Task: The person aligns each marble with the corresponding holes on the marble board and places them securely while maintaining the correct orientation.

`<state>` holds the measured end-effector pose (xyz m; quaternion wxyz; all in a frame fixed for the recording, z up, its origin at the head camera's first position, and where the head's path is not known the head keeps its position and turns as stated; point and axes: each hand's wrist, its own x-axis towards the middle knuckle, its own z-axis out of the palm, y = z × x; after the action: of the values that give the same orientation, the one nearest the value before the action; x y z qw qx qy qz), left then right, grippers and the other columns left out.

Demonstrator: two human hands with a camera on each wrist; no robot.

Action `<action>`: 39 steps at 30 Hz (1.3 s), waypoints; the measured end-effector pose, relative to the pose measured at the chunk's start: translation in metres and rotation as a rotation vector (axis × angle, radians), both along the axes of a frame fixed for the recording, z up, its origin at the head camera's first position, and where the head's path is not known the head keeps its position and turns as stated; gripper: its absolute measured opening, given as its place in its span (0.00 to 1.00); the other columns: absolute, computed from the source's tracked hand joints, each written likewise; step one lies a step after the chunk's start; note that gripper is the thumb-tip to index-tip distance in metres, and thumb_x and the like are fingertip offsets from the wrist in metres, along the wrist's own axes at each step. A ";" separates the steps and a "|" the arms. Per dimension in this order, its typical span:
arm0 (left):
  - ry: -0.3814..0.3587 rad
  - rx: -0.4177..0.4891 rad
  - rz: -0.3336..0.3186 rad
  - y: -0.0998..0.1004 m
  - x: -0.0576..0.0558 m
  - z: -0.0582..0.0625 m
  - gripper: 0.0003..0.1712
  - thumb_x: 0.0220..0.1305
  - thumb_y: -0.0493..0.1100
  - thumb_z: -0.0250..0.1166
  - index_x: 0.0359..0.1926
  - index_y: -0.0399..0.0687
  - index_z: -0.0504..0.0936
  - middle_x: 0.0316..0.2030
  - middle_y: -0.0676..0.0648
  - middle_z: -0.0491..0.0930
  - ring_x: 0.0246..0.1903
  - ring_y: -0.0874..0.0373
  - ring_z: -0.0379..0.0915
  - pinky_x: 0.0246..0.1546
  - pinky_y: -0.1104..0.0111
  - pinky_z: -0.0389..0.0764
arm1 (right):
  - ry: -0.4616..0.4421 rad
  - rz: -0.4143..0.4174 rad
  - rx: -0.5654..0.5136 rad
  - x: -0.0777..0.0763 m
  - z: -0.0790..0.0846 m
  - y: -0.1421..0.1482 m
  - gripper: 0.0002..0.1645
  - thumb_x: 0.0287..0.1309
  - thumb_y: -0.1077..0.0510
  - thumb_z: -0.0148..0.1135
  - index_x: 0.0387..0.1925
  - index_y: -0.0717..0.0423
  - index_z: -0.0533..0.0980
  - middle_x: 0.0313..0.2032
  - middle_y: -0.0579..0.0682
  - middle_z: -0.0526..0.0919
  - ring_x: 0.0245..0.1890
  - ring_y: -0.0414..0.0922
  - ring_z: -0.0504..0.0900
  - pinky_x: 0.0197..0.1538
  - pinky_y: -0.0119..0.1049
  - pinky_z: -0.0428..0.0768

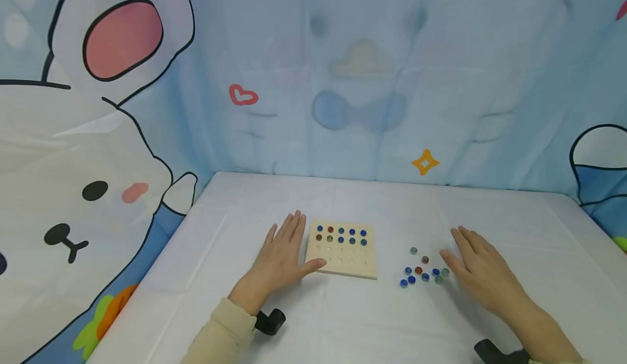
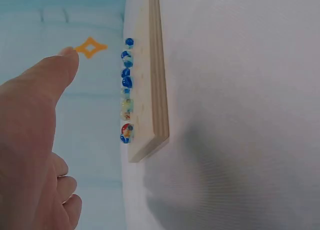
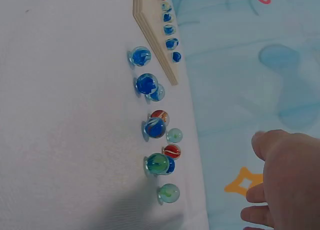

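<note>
A pale wooden board (image 1: pixel 343 266) with rows of small hollows lies on the white table. Its two far rows hold glass marbles (image 1: pixel 340 230) in blue, red and green; the nearer hollows hold none. My left hand (image 1: pixel 281 260) is at the board's left side with fingers straight, its thumb overlapping the near left corner in the head view. To the right of the board, several loose marbles (image 1: pixel 425 277) lie scattered on the cloth. My right hand (image 1: pixel 485 271) hovers just right of them, fingers extended, holding nothing. The right wrist view shows the loose marbles (image 3: pixel 155 127) beside the board's edge (image 3: pixel 155 35).
A white cloth covers the table (image 1: pixel 392 326). Behind it hangs a light blue curtain (image 1: pixel 362 152) with printed shapes, and a large printed cartoon animal (image 1: pixel 73 157) fills the left side. Dark wrist-camera mounts (image 1: pixel 270 321) stick out below both wrists.
</note>
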<state>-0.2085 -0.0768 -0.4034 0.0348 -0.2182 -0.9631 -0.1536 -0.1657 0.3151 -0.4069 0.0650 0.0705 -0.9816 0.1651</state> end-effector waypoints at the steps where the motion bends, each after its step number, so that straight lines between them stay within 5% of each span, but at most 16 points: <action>1: -0.007 -0.007 0.005 -0.001 0.001 -0.003 0.60 0.63 0.75 0.54 0.78 0.41 0.45 0.79 0.43 0.44 0.79 0.49 0.39 0.77 0.46 0.46 | -0.011 -0.002 -0.024 0.000 -0.001 0.000 0.43 0.77 0.40 0.40 0.72 0.74 0.53 0.70 0.78 0.54 0.68 0.77 0.53 0.65 0.74 0.55; 11: -0.088 0.099 0.029 -0.003 0.008 -0.029 0.60 0.61 0.70 0.62 0.78 0.39 0.47 0.79 0.42 0.47 0.78 0.47 0.42 0.76 0.47 0.49 | -0.006 -0.040 -0.073 0.004 -0.021 -0.008 0.28 0.76 0.51 0.45 0.61 0.72 0.69 0.60 0.72 0.70 0.59 0.72 0.70 0.56 0.69 0.71; 15: -0.121 0.110 0.018 0.000 0.009 -0.038 0.60 0.62 0.72 0.59 0.78 0.39 0.47 0.79 0.42 0.47 0.79 0.47 0.42 0.76 0.47 0.50 | 0.084 -0.083 -0.123 0.009 -0.029 -0.010 0.18 0.71 0.60 0.53 0.54 0.69 0.76 0.48 0.65 0.79 0.44 0.59 0.81 0.43 0.45 0.83; 19: -0.138 0.095 0.009 0.002 0.008 -0.042 0.59 0.63 0.73 0.56 0.78 0.39 0.47 0.79 0.42 0.47 0.79 0.48 0.42 0.76 0.47 0.49 | 0.151 -0.119 -0.162 0.010 -0.037 -0.006 0.13 0.63 0.67 0.57 0.47 0.67 0.80 0.40 0.59 0.82 0.38 0.50 0.80 0.30 0.28 0.75; 24: -0.151 0.090 0.012 0.004 0.006 -0.043 0.55 0.65 0.70 0.57 0.78 0.40 0.49 0.78 0.44 0.50 0.78 0.48 0.46 0.76 0.46 0.48 | 0.135 -0.138 -0.189 0.010 -0.044 0.002 0.12 0.58 0.69 0.60 0.44 0.64 0.81 0.39 0.57 0.83 0.38 0.50 0.81 0.32 0.28 0.78; 30: -0.143 0.065 0.008 0.007 0.005 -0.039 0.44 0.70 0.62 0.56 0.77 0.45 0.56 0.77 0.45 0.56 0.77 0.48 0.49 0.76 0.43 0.47 | 0.032 -0.158 -0.238 0.009 -0.045 0.008 0.13 0.64 0.62 0.60 0.48 0.61 0.79 0.45 0.57 0.84 0.40 0.47 0.81 0.34 0.23 0.77; 39: -0.100 0.041 -0.001 0.007 0.002 -0.035 0.41 0.72 0.59 0.56 0.76 0.43 0.58 0.76 0.44 0.58 0.76 0.47 0.52 0.74 0.41 0.51 | 0.066 -0.107 -0.248 0.007 -0.044 0.008 0.10 0.61 0.63 0.64 0.45 0.56 0.82 0.40 0.51 0.84 0.31 0.25 0.72 0.31 0.24 0.75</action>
<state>-0.2063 -0.0695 -0.4380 -0.0088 -0.2101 -0.9601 -0.1842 -0.1587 0.3233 -0.4510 0.1140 0.0146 -0.9533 0.2791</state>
